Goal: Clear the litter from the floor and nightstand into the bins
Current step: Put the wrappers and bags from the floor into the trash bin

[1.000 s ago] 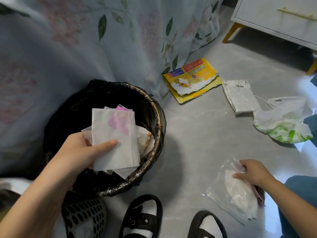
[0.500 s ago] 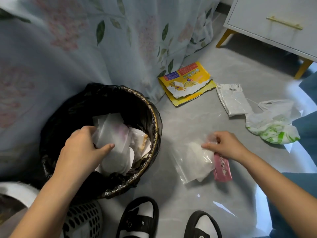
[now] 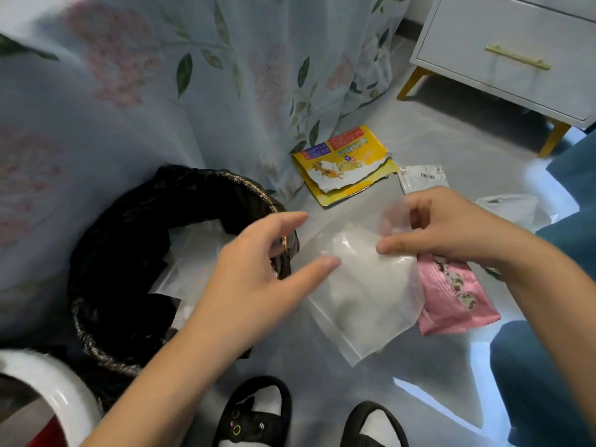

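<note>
My right hand [image 3: 448, 227] pinches a clear plastic bag [image 3: 364, 291] and a pink wrapper [image 3: 451, 295], both hanging just right of the bin. The bin [image 3: 106, 317] is round, lined with a black bag, and holds white wrappers [image 3: 193, 253]. With fingers spread and holding nothing, my left hand [image 3: 267, 269] hovers over the bin's right rim, its thumb close to the clear bag. On the floor beyond lie a torn yellow package [image 3: 345, 162], a white mailer bag [image 3: 422, 177] and a white plastic bag [image 3: 512, 208].
A flowered curtain [image 3: 193, 75] hangs behind the bin. A white nightstand [image 3: 516, 59] on gold legs stands at the back right. A second white-rimmed bin [image 3: 54, 385] shows at the bottom left. My black slippers [image 3: 254, 417] are at the bottom edge.
My left hand let go of the white wrappers in the bin and rose toward the clear bag. My right hand lifted the clear bag and pink wrapper toward the bin.
</note>
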Demonstrator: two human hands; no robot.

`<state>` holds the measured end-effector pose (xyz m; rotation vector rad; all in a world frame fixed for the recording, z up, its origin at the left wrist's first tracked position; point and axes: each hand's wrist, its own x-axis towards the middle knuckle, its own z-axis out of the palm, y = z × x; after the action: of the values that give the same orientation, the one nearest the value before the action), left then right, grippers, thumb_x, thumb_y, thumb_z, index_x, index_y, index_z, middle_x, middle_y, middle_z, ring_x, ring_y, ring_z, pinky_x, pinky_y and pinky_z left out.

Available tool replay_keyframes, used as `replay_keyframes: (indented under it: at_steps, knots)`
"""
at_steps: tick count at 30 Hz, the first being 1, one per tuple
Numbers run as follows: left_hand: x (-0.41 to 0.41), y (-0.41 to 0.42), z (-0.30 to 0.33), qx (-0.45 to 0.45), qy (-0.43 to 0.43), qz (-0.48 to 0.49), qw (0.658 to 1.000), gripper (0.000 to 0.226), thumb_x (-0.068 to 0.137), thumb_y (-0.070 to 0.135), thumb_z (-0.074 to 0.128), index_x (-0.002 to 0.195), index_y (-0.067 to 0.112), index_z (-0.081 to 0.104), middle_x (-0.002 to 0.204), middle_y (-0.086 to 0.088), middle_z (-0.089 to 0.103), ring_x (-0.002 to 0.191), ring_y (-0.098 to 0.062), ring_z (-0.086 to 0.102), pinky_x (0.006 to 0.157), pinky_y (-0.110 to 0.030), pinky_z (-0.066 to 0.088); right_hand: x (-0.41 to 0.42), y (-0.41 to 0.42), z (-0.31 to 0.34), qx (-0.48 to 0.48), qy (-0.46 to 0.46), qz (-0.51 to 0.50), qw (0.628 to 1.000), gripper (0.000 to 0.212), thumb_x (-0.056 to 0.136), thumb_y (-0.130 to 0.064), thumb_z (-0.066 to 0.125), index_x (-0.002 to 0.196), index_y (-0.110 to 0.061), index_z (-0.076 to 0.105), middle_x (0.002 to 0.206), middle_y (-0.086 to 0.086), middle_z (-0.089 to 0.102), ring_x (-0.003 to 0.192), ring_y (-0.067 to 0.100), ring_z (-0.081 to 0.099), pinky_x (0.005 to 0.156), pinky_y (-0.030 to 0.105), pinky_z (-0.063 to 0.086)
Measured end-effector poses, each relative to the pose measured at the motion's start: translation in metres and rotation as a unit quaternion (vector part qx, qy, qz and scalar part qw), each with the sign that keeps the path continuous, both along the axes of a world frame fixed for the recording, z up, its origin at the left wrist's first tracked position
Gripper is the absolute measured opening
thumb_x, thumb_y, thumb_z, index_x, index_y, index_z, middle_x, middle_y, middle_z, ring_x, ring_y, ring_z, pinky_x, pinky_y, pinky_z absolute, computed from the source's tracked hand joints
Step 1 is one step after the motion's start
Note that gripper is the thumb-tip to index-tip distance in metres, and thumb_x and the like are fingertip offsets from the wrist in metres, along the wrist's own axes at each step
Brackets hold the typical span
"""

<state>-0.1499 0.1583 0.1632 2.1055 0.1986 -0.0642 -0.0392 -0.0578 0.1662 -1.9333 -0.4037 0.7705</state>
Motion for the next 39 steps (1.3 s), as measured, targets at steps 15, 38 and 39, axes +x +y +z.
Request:
replay_keyframes:
  at_steps: [15,38,39]
  knots:
    - [-0.012,-0.010,-0.009,-0.361,0.167,0.063,0.915,0.025,0.062,0.017,0.076,0.082,0.002,0.074,0.084,-0.017,0.075,0.071,-0.024,0.072,0.062,-0.027,0.058,0.006,0.021,0.014,0.162,0.117,0.022,0.980,0.047,0.047,-0.032,0.085,0.093,-0.025,0.076,0.091,0.007,0.076,0.079,0.015,0.073,0.067,0.021,0.056]
    - [-0.005,0.000,-0.004,-0.574,0.162,0.089,0.798,0.036,0.086,0.028,0.056,0.114,0.011,0.070,0.116,-0.014,0.069,0.107,-0.025,0.067,0.093,-0.037,0.053,-0.033,0.075,-0.008,0.094,-0.290,-0.142,0.942,0.042,0.063,-0.008,0.084,0.093,-0.029,0.065,0.116,-0.006,0.051,0.098,0.000,0.054,0.077,0.013,0.050]
    - [-0.006,-0.001,-0.005,-0.554,0.154,0.082,0.814,0.038,0.085,0.027,0.060,0.117,0.007,0.068,0.117,-0.017,0.068,0.108,-0.028,0.066,0.094,-0.040,0.052,-0.033,0.076,-0.009,0.094,-0.287,-0.138,0.943,0.042,0.063,-0.006,0.083,0.093,-0.029,0.065,0.115,-0.006,0.051,0.101,0.000,0.054,0.078,0.014,0.051]
